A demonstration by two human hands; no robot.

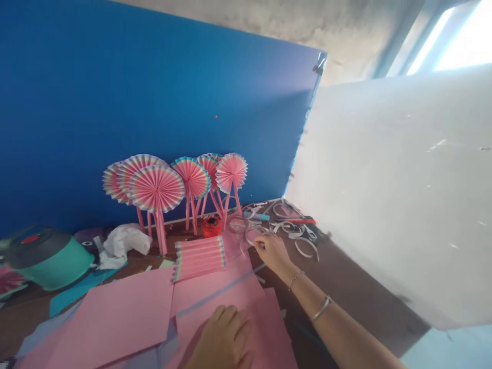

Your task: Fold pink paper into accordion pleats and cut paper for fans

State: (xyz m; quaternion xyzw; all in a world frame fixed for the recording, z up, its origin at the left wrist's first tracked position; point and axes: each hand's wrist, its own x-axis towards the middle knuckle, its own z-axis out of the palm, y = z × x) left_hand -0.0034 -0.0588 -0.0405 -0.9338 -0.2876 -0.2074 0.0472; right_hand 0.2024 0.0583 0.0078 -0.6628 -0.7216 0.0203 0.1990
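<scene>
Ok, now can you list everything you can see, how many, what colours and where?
Blue board: one, blue, back
White panel: one, white, right
Table: one, brown, underneath
Paper fans: at least six, pink with pale or teal edges, before the blue board
Jug-like container: one, green and black, left
Crumpled wad: one, white, beside the container
Cord bundle: one, red, below the fans
Pleated sheet: one, pink, on the pink sheets
Pink sheets: several, pink, front
Curled strips: several, whitish, right of the fans
Bracelets: two, silvery, right arm
Left hand: one, bare, over the pink sheets
Right hand: one, bare, by the strips
</scene>
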